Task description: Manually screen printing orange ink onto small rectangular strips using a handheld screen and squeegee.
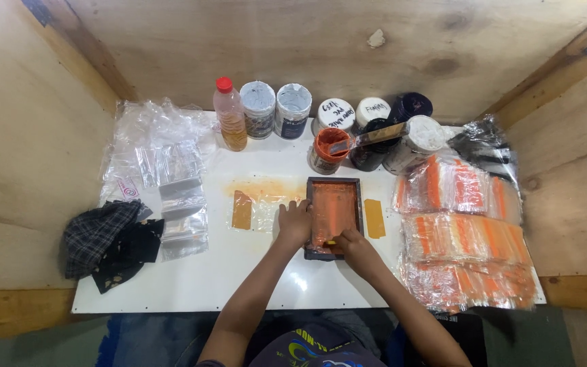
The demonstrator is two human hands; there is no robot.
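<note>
A small dark wooden printing frame with orange ink on its mesh (334,217) lay flat on the white table (191,278), near the middle. The person's left hand (295,223) pressed down on the frame's left edge with flat fingers, not gripping anything. The right hand (350,241) was closed around a small yellow-tipped scraper (332,242) at the frame's near end. A strip of orange-brown tape (242,209) sat left of the frame and another strip (374,218) sat right of it. Stacks of clear bags printed orange (467,234) were piled on the right. Plain clear plastic bags (171,183) and a dark checked cloth (100,238) lay on the left. Behind stood an open orange ink pot (328,149).
</note>
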